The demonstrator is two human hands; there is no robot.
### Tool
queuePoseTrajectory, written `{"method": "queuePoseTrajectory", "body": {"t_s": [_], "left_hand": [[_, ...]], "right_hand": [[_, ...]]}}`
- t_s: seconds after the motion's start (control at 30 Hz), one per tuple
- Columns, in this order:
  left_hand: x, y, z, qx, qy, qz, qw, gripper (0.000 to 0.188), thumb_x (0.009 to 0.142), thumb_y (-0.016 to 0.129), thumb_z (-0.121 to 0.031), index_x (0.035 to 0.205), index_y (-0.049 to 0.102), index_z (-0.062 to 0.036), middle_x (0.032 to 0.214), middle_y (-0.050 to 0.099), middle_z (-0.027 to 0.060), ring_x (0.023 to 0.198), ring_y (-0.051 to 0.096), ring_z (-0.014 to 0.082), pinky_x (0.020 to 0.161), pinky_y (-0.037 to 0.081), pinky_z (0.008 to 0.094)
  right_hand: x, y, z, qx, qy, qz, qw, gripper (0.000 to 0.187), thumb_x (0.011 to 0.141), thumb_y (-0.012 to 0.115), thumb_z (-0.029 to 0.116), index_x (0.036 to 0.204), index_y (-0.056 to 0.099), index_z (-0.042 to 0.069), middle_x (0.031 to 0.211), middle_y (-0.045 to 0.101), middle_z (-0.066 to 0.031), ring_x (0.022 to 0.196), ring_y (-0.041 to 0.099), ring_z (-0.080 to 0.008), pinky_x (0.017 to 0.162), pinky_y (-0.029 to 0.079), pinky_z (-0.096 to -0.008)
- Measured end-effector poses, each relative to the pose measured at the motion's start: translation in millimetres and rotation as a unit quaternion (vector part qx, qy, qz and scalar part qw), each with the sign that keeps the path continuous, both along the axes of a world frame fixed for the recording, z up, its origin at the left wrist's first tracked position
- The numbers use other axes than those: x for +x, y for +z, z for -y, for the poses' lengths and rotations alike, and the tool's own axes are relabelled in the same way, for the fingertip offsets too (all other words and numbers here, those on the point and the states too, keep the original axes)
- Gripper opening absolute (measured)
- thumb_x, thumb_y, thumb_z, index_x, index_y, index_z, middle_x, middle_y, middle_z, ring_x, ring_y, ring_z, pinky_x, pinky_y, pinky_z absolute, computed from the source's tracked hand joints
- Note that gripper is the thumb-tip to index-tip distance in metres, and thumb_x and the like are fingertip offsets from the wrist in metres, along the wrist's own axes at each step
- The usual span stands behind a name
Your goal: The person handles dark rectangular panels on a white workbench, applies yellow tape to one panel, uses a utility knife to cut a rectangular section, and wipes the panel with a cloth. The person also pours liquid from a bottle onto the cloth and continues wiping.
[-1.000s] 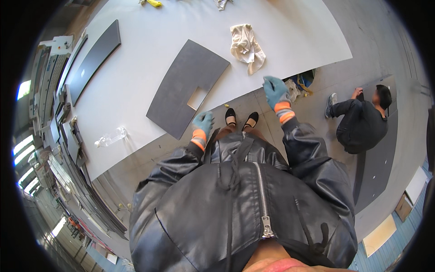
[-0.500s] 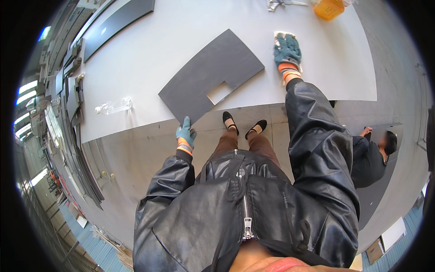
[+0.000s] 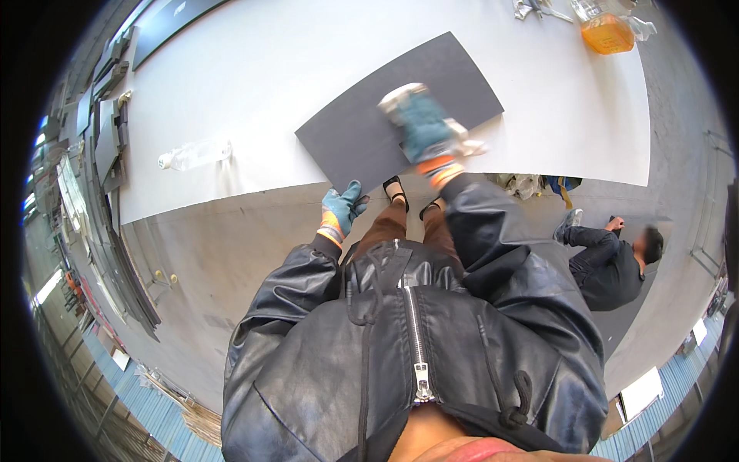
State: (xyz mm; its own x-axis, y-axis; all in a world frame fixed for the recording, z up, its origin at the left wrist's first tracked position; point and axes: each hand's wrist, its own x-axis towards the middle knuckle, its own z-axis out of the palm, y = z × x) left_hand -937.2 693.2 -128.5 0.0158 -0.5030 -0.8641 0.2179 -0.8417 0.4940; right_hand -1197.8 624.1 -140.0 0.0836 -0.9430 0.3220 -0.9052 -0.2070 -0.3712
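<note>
A flat dark grey panel (image 3: 339, 138) lies on the white tabletop, its near left corner jutting past the front edge. At that corner my left hand (image 3: 343, 208), in a blue-green glove with an orange cuff, grips the panel's edge. My right hand (image 3: 423, 129), gloved alike and smeared by motion, is over the panel's middle with a white cloth (image 3: 402, 94) under its fingers. More white cloth trails out by the thumb side of that hand. The right hand and wrist hide most of the panel's rectangular cutout.
A clear plastic bottle (image 3: 196, 155) lies on the white table (image 3: 254, 85) at left. Far right stand a container of orange liquid (image 3: 606, 35) and metal tools (image 3: 539, 9). Another dark panel (image 3: 173, 27) lies far left. A person (image 3: 616, 269) sits low at right, beyond bags under the table.
My right hand has swept left with the cloth, from the bare table beside the panel onto the panel's face. The left hand stays at the panel's corner. The whole view has shifted slightly.
</note>
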Motion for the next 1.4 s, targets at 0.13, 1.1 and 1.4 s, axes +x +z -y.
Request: {"method": "queuePoseTrajectory", "body": {"t_s": [0.13, 1.1, 1.4], "left_hand": [[14, -22, -6, -0.013, 0.092, -0.107, 0.990, 0.025, 0.098, 0.060, -0.009, 0.123, 0.060, -0.0101, 0.110, 0.069, 0.0035, 0.088, 0.069, 0.0193, 0.069, 0.059, 0.0347], [28, -38, -22, -0.080, -0.121, 0.037, 0.989, 0.023, 0.102, 0.061, -0.023, 0.119, 0.065, -0.0081, 0.096, 0.071, 0.0036, 0.078, 0.069, 0.0174, 0.067, 0.057, 0.0313], [5, 19, -4, -0.097, -0.076, -0.003, 0.992, 0.027, 0.095, 0.072, -0.022, 0.114, 0.063, -0.0052, 0.087, 0.066, 0.0007, 0.067, 0.058, 0.0087, 0.059, 0.047, 0.0241]], "right_hand": [[129, 23, -37, 0.012, 0.187, 0.106, 0.976, 0.049, 0.080, 0.069, 0.011, 0.128, 0.064, 0.016, 0.136, 0.061, -0.0128, 0.126, 0.059, -0.0309, 0.109, 0.047, -0.0393], [149, 55, 20, 0.221, 0.261, 0.430, 0.835, 0.044, 0.082, 0.058, -0.006, 0.122, 0.067, 0.012, 0.120, 0.068, -0.0147, 0.109, 0.068, -0.0297, 0.093, 0.056, -0.0373], [-30, 9, 100, -0.100, 0.003, 0.053, 0.994, 0.045, 0.077, 0.080, 0.015, 0.119, 0.066, 0.008, 0.123, 0.066, -0.0154, 0.117, 0.063, -0.0345, 0.105, 0.049, -0.0447]]}}
